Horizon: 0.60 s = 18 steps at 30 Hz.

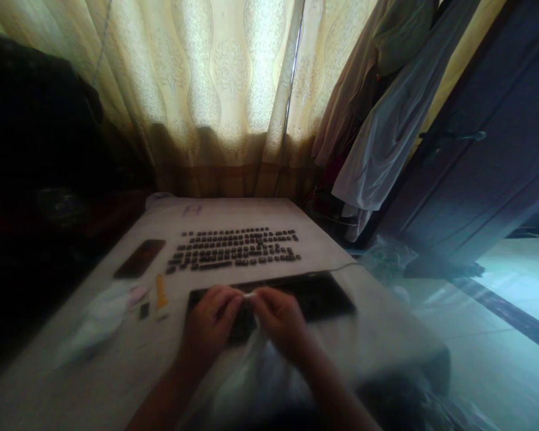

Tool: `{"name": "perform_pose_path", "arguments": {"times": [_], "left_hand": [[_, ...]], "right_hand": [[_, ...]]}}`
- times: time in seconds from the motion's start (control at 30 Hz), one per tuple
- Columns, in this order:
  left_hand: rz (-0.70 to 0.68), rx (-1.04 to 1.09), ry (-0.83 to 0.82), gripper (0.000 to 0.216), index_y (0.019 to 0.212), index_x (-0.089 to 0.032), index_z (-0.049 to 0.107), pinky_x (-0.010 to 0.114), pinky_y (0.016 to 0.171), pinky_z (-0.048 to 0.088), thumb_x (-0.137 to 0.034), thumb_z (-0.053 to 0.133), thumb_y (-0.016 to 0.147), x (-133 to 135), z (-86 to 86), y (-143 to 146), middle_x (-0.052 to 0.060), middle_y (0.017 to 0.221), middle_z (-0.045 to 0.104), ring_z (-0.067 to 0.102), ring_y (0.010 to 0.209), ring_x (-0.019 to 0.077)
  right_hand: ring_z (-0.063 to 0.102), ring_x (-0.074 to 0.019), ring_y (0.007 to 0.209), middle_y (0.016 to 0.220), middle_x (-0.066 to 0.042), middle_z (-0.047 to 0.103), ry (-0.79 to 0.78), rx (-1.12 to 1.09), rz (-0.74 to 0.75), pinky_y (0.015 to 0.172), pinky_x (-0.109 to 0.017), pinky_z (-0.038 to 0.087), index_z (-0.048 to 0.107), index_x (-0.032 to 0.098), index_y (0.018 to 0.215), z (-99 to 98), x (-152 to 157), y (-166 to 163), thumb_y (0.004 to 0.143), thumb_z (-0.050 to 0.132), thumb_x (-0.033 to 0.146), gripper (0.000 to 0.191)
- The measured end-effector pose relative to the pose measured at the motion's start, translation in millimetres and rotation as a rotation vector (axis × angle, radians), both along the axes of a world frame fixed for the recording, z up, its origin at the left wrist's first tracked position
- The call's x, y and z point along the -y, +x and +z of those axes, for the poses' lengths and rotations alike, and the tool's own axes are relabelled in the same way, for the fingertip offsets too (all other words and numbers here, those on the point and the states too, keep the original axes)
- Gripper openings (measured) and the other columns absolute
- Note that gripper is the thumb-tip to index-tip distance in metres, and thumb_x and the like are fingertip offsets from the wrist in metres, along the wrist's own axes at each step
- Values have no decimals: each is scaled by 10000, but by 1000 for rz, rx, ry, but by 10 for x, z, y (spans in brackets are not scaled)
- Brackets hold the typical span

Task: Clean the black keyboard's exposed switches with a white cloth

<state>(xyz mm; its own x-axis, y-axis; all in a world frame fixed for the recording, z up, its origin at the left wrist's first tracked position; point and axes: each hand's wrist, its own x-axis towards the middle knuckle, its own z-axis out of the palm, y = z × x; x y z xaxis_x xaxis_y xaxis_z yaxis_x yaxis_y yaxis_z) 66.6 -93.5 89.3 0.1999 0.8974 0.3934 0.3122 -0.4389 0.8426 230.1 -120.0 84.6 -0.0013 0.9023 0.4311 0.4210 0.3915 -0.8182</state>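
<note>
Both hands meet above a black keyboard base (326,296) that lies near the front of the table. My left hand (213,314) is closed, thumb and fingers pinching one end of a small white twist of thin material (249,295). The other end is pinched by my right hand (278,314), also closed. Below the right hand hangs a pale, see-through sheet (263,371), blurred; whether it is tissue or plastic I cannot tell. Beyond the base, loose dark keycaps (215,265) lie in several rows in keyboard order.
To the left are a phone (140,258), a yellow-handled tool (161,290), a small dark piece (144,310) and a crumpled white bag or cloth (101,317). A cable (345,265) runs off the right edge. Hanging clothes (381,137) and a door (476,131) stand at right.
</note>
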Motion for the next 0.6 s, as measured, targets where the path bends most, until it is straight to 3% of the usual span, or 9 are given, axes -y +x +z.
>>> {"name": "perform_pose_path", "arguments": {"times": [0.13, 0.27, 0.4, 0.6], "left_hand": [[-30, -22, -171, 494, 578, -217, 562, 266, 535, 405, -618, 474, 853, -1, 27, 4, -14, 545, 505, 491, 548, 156], [-84, -2, -249, 496, 571, -223, 491, 243, 468, 358, -629, 459, 854, -11, 20, 46, -57, 476, 402, 389, 462, 122], [-112, 0, -271, 422, 617, -218, 533, 234, 485, 371, -559, 478, 859, -5, 30, 60, -58, 488, 426, 416, 488, 126], [-103, -25, -214, 292, 676, -222, 604, 255, 618, 432, -480, 552, 804, -9, 90, 19, -15, 648, 570, 527, 658, 165]], "right_hand": [[606, -151, 615, 696, -27, 664, 273, 320, -91, 599, -238, 440, 655, 198, 770, -15, 27, -15, 973, 466, 249, 282], [644, -163, 655, 735, -51, 691, 346, 470, -127, 624, -239, 448, 655, 198, 812, -52, 31, -35, 1019, 399, 259, 335], [669, -166, 679, 781, -43, 722, 286, 460, -78, 634, -237, 452, 660, 201, 930, -21, 44, -14, 1020, 401, 274, 283], [565, -130, 524, 579, 17, 598, 25, 334, -5, 508, -211, 383, 564, 219, 647, 69, 50, 124, 972, 454, 287, 350]]}}
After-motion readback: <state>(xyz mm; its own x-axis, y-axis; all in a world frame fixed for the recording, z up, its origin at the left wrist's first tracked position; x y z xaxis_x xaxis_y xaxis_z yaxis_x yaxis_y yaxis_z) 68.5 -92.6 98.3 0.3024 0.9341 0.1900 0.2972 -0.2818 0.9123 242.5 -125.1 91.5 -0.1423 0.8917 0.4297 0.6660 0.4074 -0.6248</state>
